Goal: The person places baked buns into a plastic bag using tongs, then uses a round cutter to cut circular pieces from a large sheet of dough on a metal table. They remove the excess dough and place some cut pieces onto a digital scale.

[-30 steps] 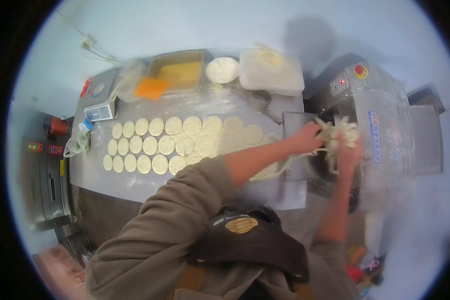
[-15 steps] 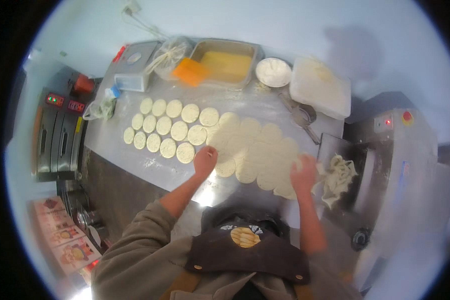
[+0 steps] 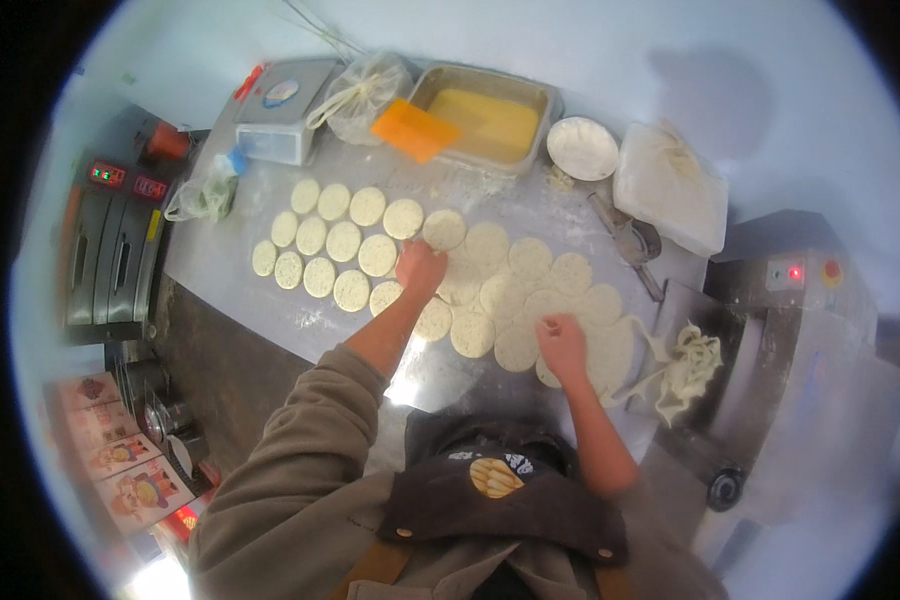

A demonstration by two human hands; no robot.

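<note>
Rows of flat, speckled dough rounds [image 3: 367,206] lie across the metal worktable, well spaced at the left and closer together at the right. My left hand [image 3: 422,268] is closed low over the middle of the rows, its fingertips hidden beneath it. My right hand [image 3: 562,343] has its fingers curled in over the nearer rounds at the right; what it pinches, if anything, does not show. Beyond the last rounds at the right lies a tangled heap of dough scraps [image 3: 692,368], with thin strips trailing back toward the rounds.
Along the table's back stand a scale [image 3: 282,92], a plastic bag [image 3: 368,100], a metal tray of yellow liquid [image 3: 490,125] with an orange scraper [image 3: 417,130], a white bowl [image 3: 582,148] and a white slab-like container [image 3: 670,185]. A machine [image 3: 785,330] borders the right; an oven [image 3: 115,265] stands left.
My left hand has moved farther over the rows, and my right hand has come leftward. Gaps now show between rounds at the right that looked joined before. The view has shifted slightly.
</note>
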